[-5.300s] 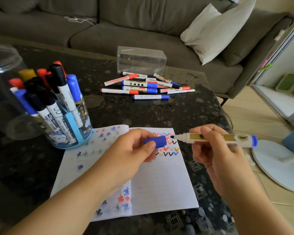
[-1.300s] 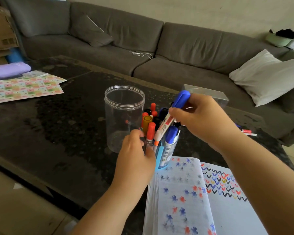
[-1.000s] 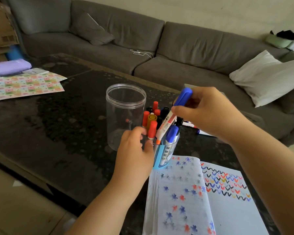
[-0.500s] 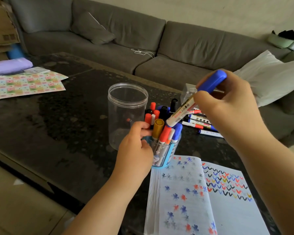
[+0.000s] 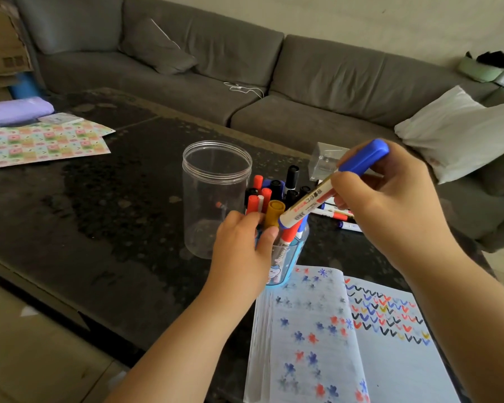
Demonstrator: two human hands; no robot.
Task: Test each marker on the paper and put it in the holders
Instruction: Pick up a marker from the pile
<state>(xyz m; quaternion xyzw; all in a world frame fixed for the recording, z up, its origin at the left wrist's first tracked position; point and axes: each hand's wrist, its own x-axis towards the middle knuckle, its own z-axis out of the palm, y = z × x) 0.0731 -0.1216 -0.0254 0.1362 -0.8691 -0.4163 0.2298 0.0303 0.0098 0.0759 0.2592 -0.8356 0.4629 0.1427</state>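
Right hand (image 5: 390,205) pinches the blue-capped marker (image 5: 329,187), tilted above the packed blue holder (image 5: 285,257); left hand (image 5: 242,245) grips that holder, beside the clear jar (image 5: 216,196) near the table's front edge.

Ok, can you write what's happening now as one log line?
right hand: holds blue-capped marker | left hand: grips full blue holder | clear jar: empty

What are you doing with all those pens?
A person is sorting markers. The right hand holds a blue-capped marker tilted over a holder already crowded with markers, while the left hand grips that holder. A clear jar stands beside it, nearly empty. More markers lie on the table behind, and an open notebook shows test marks in blue, red and black.
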